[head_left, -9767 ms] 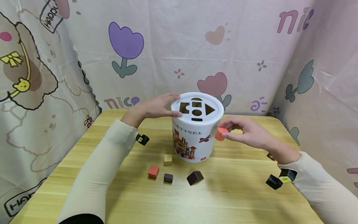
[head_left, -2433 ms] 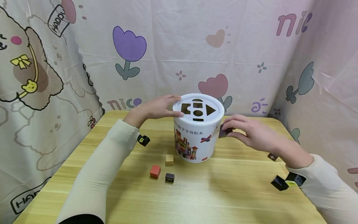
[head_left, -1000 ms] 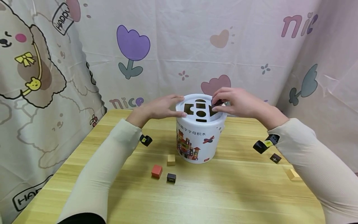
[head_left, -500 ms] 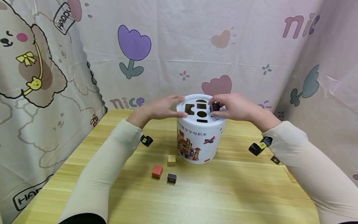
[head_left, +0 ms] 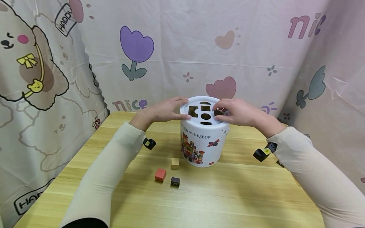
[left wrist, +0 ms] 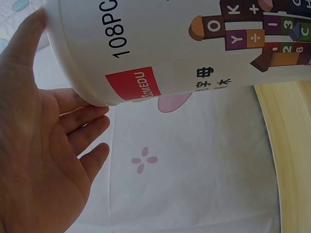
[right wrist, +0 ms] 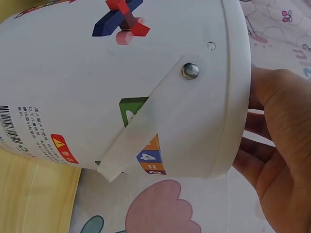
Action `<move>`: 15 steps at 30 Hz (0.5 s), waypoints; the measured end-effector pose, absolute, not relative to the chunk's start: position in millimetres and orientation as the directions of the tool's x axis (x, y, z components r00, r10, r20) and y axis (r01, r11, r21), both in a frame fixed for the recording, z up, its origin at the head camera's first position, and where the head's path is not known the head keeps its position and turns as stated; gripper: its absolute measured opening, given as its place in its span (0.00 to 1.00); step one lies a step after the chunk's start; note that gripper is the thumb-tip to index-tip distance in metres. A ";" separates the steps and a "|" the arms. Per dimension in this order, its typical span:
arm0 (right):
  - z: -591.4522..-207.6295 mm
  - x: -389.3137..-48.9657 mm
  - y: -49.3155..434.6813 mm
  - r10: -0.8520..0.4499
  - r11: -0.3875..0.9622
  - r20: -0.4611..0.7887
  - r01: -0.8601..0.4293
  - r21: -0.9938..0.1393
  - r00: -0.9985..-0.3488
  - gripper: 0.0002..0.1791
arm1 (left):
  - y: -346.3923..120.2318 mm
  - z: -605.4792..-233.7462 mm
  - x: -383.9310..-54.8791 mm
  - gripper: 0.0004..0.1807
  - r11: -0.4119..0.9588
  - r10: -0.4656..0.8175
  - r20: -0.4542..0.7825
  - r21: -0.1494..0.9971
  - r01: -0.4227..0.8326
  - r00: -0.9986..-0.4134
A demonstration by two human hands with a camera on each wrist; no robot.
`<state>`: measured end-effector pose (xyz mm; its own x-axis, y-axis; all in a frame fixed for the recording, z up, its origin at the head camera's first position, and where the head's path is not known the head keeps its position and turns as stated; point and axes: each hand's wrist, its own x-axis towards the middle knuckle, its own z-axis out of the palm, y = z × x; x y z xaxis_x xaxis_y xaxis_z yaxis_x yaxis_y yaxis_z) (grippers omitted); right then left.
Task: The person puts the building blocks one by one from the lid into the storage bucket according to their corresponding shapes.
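A white bucket with printed blocks on its side stands on the table, under a white lid with shaped holes. My left hand rests on the left of the rim, thumb and forefinger spread over the edge. In the left wrist view, the other fingers lie loosely beside the rim. My right hand is at the lid's right side, thumb and fingers apart around the triangular hole. No block shows between them. The right wrist view hides the fingertips behind the rim.
In front of the bucket lie a yellow block, a red block and a small dark block. Another dark block is partly hidden by my right sleeve. A patterned curtain hangs behind the table.
My right hand took the dark block from the table, carried it up beside the bucket, then over the triangular hole. The block is now out of sight. Earlier it held an orange-red block. The left hand stayed.
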<state>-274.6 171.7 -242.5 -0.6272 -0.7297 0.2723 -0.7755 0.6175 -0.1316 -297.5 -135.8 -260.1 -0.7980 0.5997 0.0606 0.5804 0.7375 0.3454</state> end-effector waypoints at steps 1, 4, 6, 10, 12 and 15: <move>-242.7 -274.3 172.4 -0.730 0.617 0.275 -0.776 -0.129 -0.626 0.13 | -135.7 -260.3 -297.5 0.53 0.737 0.600 0.061 0.345 0.581 -0.797; -243.1 -273.5 175.2 -0.728 0.615 0.292 -0.779 -0.121 -0.620 0.12 | -135.3 -261.1 -298.1 0.53 0.736 0.601 0.061 0.347 0.581 -0.797; -243.0 -272.7 177.7 -0.726 0.613 0.308 -0.782 -0.116 -0.615 0.12 | -135.3 -261.3 -298.2 0.53 0.736 0.599 0.062 0.349 0.580 -0.798; -242.4 -269.8 183.6 -0.720 0.610 0.337 -0.785 -0.109 -0.607 0.12 | -135.2 -261.2 -298.1 0.53 0.734 0.599 0.064 0.354 0.579 -0.798; -241.9 -267.6 186.6 -0.715 0.609 0.349 -0.785 -0.113 -0.605 0.12 | -135.1 -260.8 -297.9 0.53 0.733 0.600 0.066 0.354 0.581 -0.798; -242.1 -264.6 191.2 -0.707 0.611 0.366 -0.783 -0.115 -0.605 0.12 | -135.1 -260.5 -297.7 0.52 0.733 0.601 0.066 0.353 0.582 -0.797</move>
